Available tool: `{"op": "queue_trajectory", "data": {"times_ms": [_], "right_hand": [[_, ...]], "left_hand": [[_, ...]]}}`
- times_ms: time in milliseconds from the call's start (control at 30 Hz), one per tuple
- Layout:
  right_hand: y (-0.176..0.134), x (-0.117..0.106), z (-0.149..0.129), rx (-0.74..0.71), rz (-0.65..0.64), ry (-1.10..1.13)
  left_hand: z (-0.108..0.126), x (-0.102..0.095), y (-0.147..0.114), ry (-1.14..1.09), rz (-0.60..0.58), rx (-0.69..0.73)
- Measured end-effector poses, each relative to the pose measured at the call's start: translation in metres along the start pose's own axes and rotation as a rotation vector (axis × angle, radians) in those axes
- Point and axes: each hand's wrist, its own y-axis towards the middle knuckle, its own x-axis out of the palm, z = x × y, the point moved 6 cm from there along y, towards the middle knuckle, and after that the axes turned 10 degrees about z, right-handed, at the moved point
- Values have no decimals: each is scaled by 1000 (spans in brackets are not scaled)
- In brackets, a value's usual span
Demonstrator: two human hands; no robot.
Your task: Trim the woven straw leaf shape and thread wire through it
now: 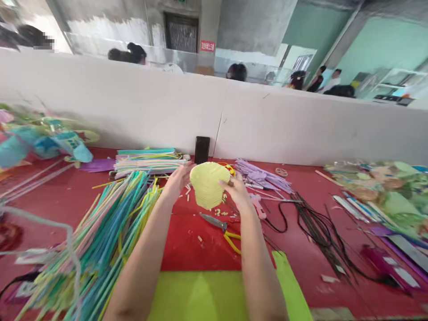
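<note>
Both my hands hold up a pale yellow ridged piece point(209, 183), rounded and wide at the top and narrower below, above the red table. My left hand point(180, 178) grips its left edge, with the fingertips partly hidden behind it. On the right edge, my right hand point(238, 191) pinches it, thumb on the front face. Below the piece lie pliers point(214, 221) with yellow handles, near my right forearm. Small pale scraps point(218, 212) are scattered under my hands. A pink glue gun point(257, 206) with a black cord lies just right of my right wrist.
Bundles of coloured pipe cleaners point(113, 227) spread at left, with lilac ones point(262, 176) at back right. A black phone point(202, 150) leans on the white partition point(160, 107). Dark stems point(317, 232), a purple glue gun point(384, 267) and wrapped crafts point(67, 138) lie around. People's heads show beyond.
</note>
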Motion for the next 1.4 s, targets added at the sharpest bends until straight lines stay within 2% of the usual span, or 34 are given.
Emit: {"op": "queue_trajectory", "data": {"times_ms": [100,133,267,300,367,433,500,567,600,667,700,733,800,867,900,933,967,1000,1067,1133,1267,1400], "right_hand": [[-1,1,4,19,56,37],[0,-3,5,24,113,80],[1,-33,11,8,508,393],[1,-40,11,-11,568,459],[2,-51,10,-32,611,499],[2,-53,9,37,569,454],[0,-44,10,204,396,405],[-6,-25,8,367,139,398],[-9,-18,5,398,42,408],[-11,-16,-3,326,11,428],[-10,-19,-7,249,51,435],[-9,-25,-11,168,105,438],[-8,-34,-14,45,163,428],[-7,-38,-15,-21,156,397],[-7,-37,-15,-38,135,374],[-7,-35,-15,-47,108,354],[-8,-32,-16,-50,76,338],[-9,-28,-16,-50,47,326],[-11,-19,-18,-51,7,317],[-12,-11,-20,-54,-19,322],[-11,-7,-17,-20,-14,343],[-5,-13,-6,53,99,339]], "left_hand": [[-13,10,-6,171,-27,-18],[-16,13,-7,201,-34,-20],[-11,20,-11,203,-50,6],[-8,21,-12,178,-36,23],[0,21,-13,118,8,68],[9,21,-16,104,62,159],[20,26,-22,182,70,300],[29,41,-32,333,-56,439],[31,52,-39,413,-172,496],[33,71,-52,562,-358,618],[34,76,-56,633,-389,674],[37,77,-58,690,-362,726],[44,68,-53,739,-181,771],[49,46,-42,661,74,712],[49,34,-36,582,179,634],[46,23,-31,484,242,531],[40,17,-26,381,249,416],[33,15,-22,289,210,302],[19,22,-20,191,45,132],[11,31,-22,208,-86,64],[5,29,-21,280,-84,69],[3,25,-18,218,-96,66]]}}
